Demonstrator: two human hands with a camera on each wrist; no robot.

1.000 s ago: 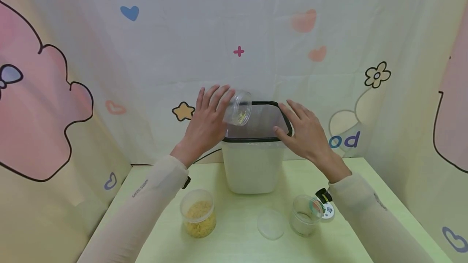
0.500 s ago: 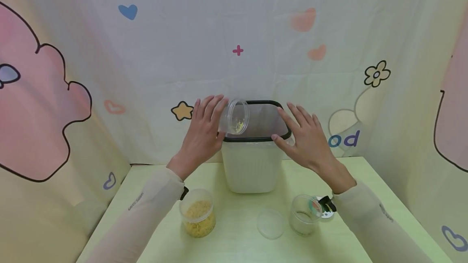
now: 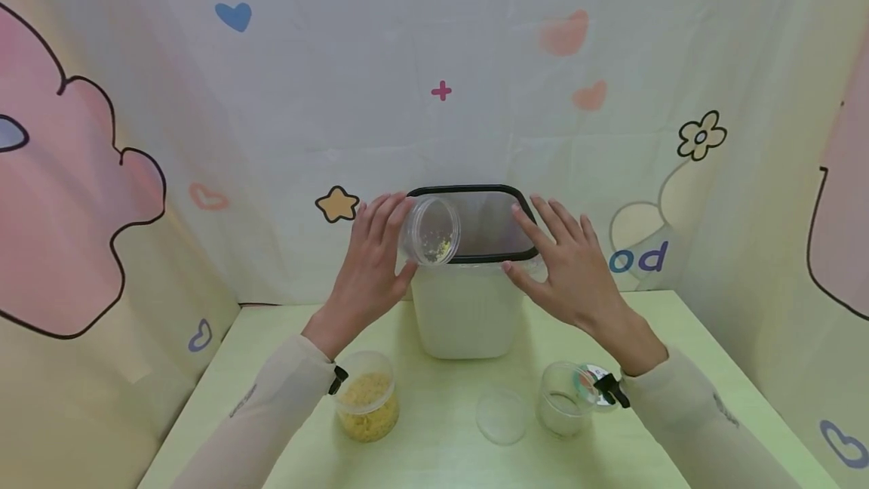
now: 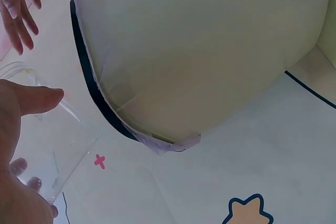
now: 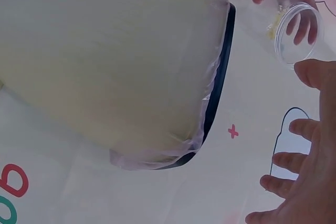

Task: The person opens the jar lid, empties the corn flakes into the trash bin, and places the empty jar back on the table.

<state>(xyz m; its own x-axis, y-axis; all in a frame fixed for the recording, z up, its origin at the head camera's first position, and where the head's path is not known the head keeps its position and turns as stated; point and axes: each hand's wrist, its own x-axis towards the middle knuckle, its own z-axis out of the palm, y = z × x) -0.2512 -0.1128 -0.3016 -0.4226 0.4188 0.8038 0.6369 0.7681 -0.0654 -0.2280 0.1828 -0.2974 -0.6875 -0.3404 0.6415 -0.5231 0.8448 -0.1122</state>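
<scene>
My left hand grips a clear plastic jar on its side, the open mouth facing right over the left part of a bin. Small yellow bits cling inside the jar near its lower rim. The white bin has a black rim and a thin liner bag folded over its edge, seen in both wrist views. At the bin's right rim my right hand has its fingers spread and holds nothing. In the right wrist view the jar appears beyond my right thumb, with left-hand fingers showing through it.
On the table a clear tub with yellow shredded-looking bits stands at front left. A clear round lid lies centre front, beside a second clear tub. Behind that tub is a printed round lid. A patterned curtain hangs behind the bin.
My left hand has lowered and shifted slightly left with the jar, turning its mouth more toward the head camera. My right hand has dropped a little, staying by the rim.
</scene>
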